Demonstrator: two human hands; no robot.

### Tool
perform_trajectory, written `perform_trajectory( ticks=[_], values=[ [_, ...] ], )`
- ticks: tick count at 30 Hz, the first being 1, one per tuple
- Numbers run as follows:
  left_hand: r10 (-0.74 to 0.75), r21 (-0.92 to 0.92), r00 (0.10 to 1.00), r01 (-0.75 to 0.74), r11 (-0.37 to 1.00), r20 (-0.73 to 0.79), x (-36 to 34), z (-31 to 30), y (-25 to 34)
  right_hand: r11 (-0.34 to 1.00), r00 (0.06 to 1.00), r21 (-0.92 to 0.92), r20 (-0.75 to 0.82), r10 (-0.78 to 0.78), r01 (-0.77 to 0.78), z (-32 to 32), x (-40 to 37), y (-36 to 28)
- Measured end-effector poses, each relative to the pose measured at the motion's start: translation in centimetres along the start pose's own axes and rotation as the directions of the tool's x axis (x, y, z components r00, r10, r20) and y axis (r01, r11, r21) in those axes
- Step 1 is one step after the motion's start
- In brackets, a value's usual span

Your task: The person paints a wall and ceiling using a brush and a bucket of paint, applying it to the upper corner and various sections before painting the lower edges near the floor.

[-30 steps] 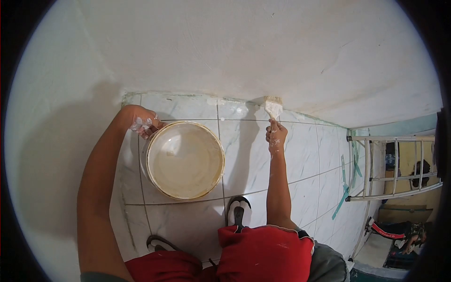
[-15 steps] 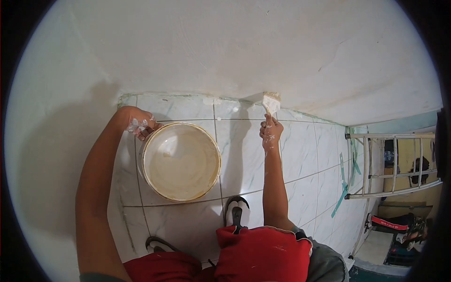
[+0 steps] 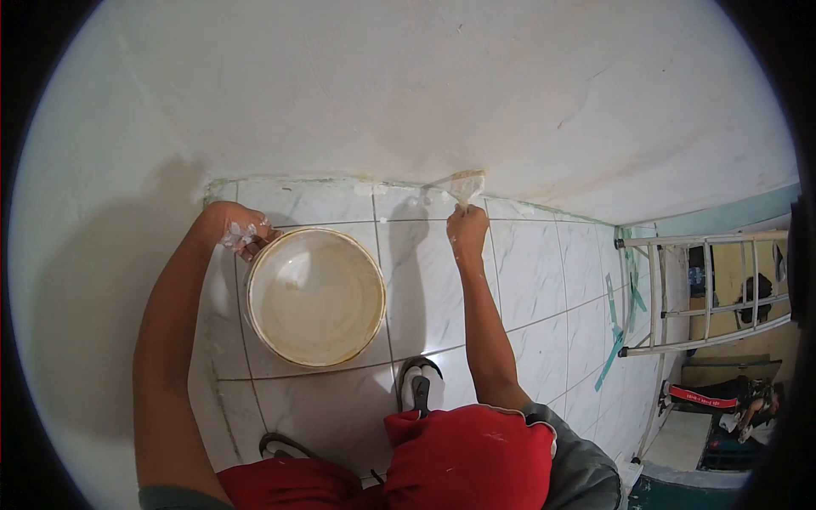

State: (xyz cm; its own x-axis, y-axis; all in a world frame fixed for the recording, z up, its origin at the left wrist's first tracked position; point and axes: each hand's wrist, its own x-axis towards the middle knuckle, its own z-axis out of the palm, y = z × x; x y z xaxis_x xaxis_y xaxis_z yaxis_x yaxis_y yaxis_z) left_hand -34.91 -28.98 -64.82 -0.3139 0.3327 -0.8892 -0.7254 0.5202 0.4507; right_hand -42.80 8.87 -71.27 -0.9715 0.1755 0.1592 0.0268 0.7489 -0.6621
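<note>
My right hand (image 3: 467, 231) is closed around the handle of a flat paintbrush (image 3: 466, 185). The whitish, paint-coated bristles are at the foot of the white wall (image 3: 408, 93), close above the floor edge. At the left, my left hand (image 3: 245, 236), smeared with white paint, grips the upper left rim of a round bucket (image 3: 380, 293). Off-white paint (image 3: 319, 297) lies inside the bucket, which stands on the tiles. Part of the left hand's fingers is hidden by the bend of the hand and the rim.
Marbled white tiles (image 3: 527, 289) cover the floor, with green tape (image 3: 610, 357) stuck on them at the right. A metal ladder (image 3: 705, 293) stands beyond. Another person (image 3: 748, 404) is at the far right. My sandalled foot (image 3: 418, 387) is just below the bucket.
My right hand has moved the brush slightly left along the wall's base and turned, its back now uppermost. The left hand keeps its hold on the rim. The whole view has shifted a little.
</note>
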Motion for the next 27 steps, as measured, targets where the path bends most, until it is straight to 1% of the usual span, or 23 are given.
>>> perform_trajectory(
  ticks=[2, 4, 5, 6, 7, 8, 9, 10, 11, 12, 13, 14, 15, 16, 17, 18, 19, 21, 22, 24, 25, 27],
  values=[
    [-0.028, 0.057, 0.999, 0.029, 0.998, -0.017, 0.2, -0.1, 0.0, 1.0, 1.0, -0.005, 0.012, -0.026, 0.026, 0.1, -0.5, -0.5],
    [-0.041, 0.057, 0.999, 0.042, 0.997, -0.023, 0.3, -0.2, 0.0, 0.995, 0.994, 0.013, 0.053, -0.096, 0.096, 0.5, -0.9, -0.6],
    [-0.058, 0.053, 0.998, 0.059, 0.997, -0.03, 0.4, -0.2, -0.1, 0.995, 0.994, 0.01, 0.051, -0.095, 0.095, 1.0, -1.2, -0.6],
    [-0.057, 0.054, 0.998, 0.059, 0.997, -0.027, 0.8, -0.6, -0.4, 0.98, 0.974, 0.006, 0.116, -0.197, 0.198, 1.6, -1.5, -0.8],
    [-0.03, 0.006, 0.999, 0.03, 1.0, 0.018, 1.1, -0.8, -0.8, 0.955, 0.938, 0.01, 0.181, -0.294, 0.297, 1.7, -1.9, -1.4],
    [-0.002, -0.045, 0.998, 0.005, 0.999, 0.061, 1.3, -1.1, -1.0, 0.955, 0.939, 0.011, 0.182, -0.292, 0.295, 1.6, -2.0, -2.0],
    [-0.006, -0.047, 0.998, 0.008, 0.999, 0.06, 1.4, -1.2, -1.1, 0.957, 0.93, 0.027, 0.23, -0.286, 0.288, 1.6, -2.2, -2.6],
    [-0.005, 0.019, 0.999, 0.004, 1.0, 0.038, 1.3, -1.1, -0.8, 0.959, 0.919, 0.044, 0.279, -0.28, 0.279, 1.6, -2.4, -3.2],
    [-0.003, 0.083, 1.0, 0.001, 0.997, 0.014, 1.1, -1.0, -0.6, 0.959, 0.916, 0.05, 0.284, -0.282, 0.279, 1.5, -2.5, -3.2],
    [-0.008, 0.075, 1.0, 0.007, 0.997, 0.009, 1.2, -1.1, -0.8, 0.946, 0.915, 0.113, 0.241, -0.324, 0.305, 1.1, -2.4, -2.8],
    [0.018, 0.073, 1.0, -0.019, 0.997, 0.015, 1.5, -1.3, -1.2, 0.927, 0.911, 0.175, 0.195, -0.363, 0.332, 0.7, -2.2, -2.4],
    [0.044, 0.07, 0.999, -0.045, 0.997, 0.02, 1.6, -1.4, -1.5, 0.948, 0.932, 0.151, 0.192, -0.307, 0.281, 0.8, -1.8, -1.0],
    [0.04, 0.059, 0.999, -0.041, 0.997, 0.013, 1.2, -1.0, -1.2, 0.925, 0.919, 0.167, 0.147, -0.365, 0.341, 0.9, -1.2, 1.1],
    [0.008, 0.026, 1.0, -0.008, 1.0, -0.013, 0.9, -0.2, -0.6, 0.972, 0.966, 0.196, 0.193, -0.172, 0.133, 0.7, -0.4, 2.9],
    [-0.024, -0.007, 0.999, 0.024, 1.0, -0.035, 0.6, 0.2, -0.5, 0.974, 0.983, 0.225, 0.172, -0.07, 0.03, 0.7, 0.6, 5.1],
    [-0.002, -0.049, 1.0, 0.002, 0.999, 0.011, 1.0, -0.5, -1.1, 0.915, 0.966, 0.36, 0.238, 0.097, -0.181, -1.2, 0.5, 3.9],
    [0.0, -0.057, 1.0, 0.0, 0.998, 0.012, 0.8, -0.3, -1.3, 0.813, 0.912, 0.442, 0.324, 0.25, -0.38, -2.3, 0.6, 3.5],
    [-0.003, -0.07, 1.0, 0.002, 0.998, -0.005, 0.4, 0.0, -0.6, 0.727, 0.885, 0.511, 0.336, 0.323, -0.459, -2.0, 0.9, 4.7],
    [0.004, -0.064, 1.0, -0.004, 0.998, -0.004, 0.5, 0.0, -0.5, 0.729, 0.888, 0.512, 0.328, 0.323, -0.454, -1.6, 0.9, 5.0],
    [-0.006, -0.055, 1.0, 0.007, 0.998, 0.03, 0.3, -0.2, -0.5, 0.656, 0.848, 0.541, 0.387, 0.362, -0.526, -0.3, 0.7, 4.7],
    [-0.002, -0.046, 1.0, 0.004, 0.999, 0.027, 0.4, -0.2, -0.4, 0.644, 0.835, 0.535, 0.403, 0.375, -0.547, 0.0, 0.7, 3.8],
    [-0.029, -0.017, 1.0, 0.029, 0.999, -0.011, 0.9, -0.4, -0.7, 0.643, 0.84, 0.552, 0.441, 0.316, -0.531, -1.4, 0.6, 0.2]
  ],
)
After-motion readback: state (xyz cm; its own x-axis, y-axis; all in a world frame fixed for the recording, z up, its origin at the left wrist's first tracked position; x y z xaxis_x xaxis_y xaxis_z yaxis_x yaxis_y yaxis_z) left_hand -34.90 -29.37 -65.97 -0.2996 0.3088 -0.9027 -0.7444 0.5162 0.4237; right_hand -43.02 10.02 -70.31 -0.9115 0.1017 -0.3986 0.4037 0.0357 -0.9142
